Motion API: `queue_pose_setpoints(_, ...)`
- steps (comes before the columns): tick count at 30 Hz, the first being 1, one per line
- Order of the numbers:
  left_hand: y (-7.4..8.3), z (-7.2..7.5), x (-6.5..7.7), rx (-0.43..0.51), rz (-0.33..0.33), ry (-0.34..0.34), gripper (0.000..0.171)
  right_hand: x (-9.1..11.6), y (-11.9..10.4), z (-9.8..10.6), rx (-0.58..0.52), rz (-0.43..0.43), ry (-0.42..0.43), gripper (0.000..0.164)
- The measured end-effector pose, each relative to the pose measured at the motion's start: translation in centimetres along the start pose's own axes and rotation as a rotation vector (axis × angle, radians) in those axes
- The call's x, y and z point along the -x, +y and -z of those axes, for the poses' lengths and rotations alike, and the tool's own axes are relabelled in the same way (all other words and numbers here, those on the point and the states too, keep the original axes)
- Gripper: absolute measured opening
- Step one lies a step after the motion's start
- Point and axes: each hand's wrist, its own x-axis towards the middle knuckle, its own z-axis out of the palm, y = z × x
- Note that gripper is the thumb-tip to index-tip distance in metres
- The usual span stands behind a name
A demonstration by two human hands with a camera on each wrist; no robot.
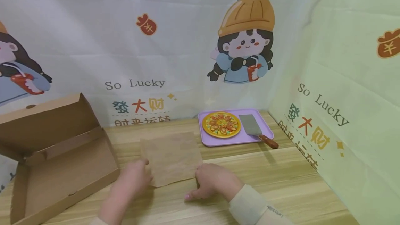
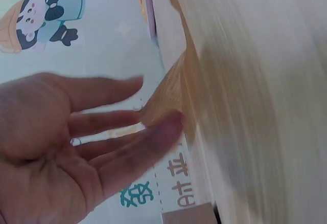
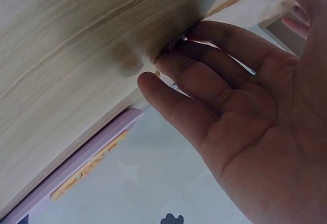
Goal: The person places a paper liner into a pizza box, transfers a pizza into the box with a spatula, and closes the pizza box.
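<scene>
A square sheet of brown paper point(image 1: 173, 157) lies on the wooden table between both hands. My left hand point(image 1: 135, 175) is at its left edge; in the left wrist view the fingers point(image 2: 115, 124) are loosely extended, with fingertips right at a raised part of the sheet. At the lower right corner is my right hand point(image 1: 215, 180), its thumb pointing away to the left. Its fingers point(image 3: 191, 98) bend slightly in the right wrist view, fingertips down at the tabletop and the paper's edge. Neither hand pinches the sheet.
To the left an open cardboard pizza box point(image 1: 72, 173) stands with its lid raised. Behind on the right, a purple tray point(image 1: 215, 142) bears a toy pizza point(image 1: 222, 124) and a spatula point(image 1: 251, 125) whose wooden handle overhangs the rim. Printed cloth point(image 1: 184, 44) hangs behind and at the right.
</scene>
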Motion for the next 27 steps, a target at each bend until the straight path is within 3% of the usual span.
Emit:
queue_pose_setpoints(4, 0.4, 0.2, -0.3, 0.064, 0.041, 0.071, 0.044, 0.0, -0.1, 0.1, 0.013, 0.001, -0.002, 0.065)
queue_pose_setpoints(8, 0.6, 0.4, -0.4, 0.069, 0.053, 0.099, 0.041, 0.2, -0.2, 0.2, 0.014, -0.011, -0.009, 0.066)
queue_pose_setpoints(17, -0.2, 0.2, -0.3, 0.081, 0.067, 0.073, 0.037, 1.1, -0.1, -0.2, 0.058, -0.062, -0.099, 0.101)
queue_pose_setpoints(21, -0.5, 0.3, -0.1, 0.111, 0.100, 0.064, 0.034, 1.4, -0.1, -0.4, 0.030, -0.073, -0.126, 0.102)
queue_pose_setpoints(27, -0.4, 0.7, 0.2, 0.147, 0.116, 0.083, 0.038, 1.8, -0.1, -0.2, 0.047, -0.057, -0.086, 0.101)
